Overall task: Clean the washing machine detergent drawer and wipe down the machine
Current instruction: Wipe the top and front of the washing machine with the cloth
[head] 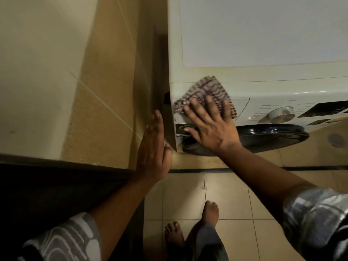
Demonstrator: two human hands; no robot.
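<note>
Pressing cloth [206, 90] to drawer [241, 105], right hand [209, 127] flat.

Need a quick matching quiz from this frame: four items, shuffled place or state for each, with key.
1 cloth
2 left hand
3 dial
4 door

a dark, round, below the dial
b on the drawer front, under the right hand
c silver, right of the cloth
d fingers straight, beside the machine, at its left side

Pairs: 1-b, 2-d, 3-c, 4-a
</note>
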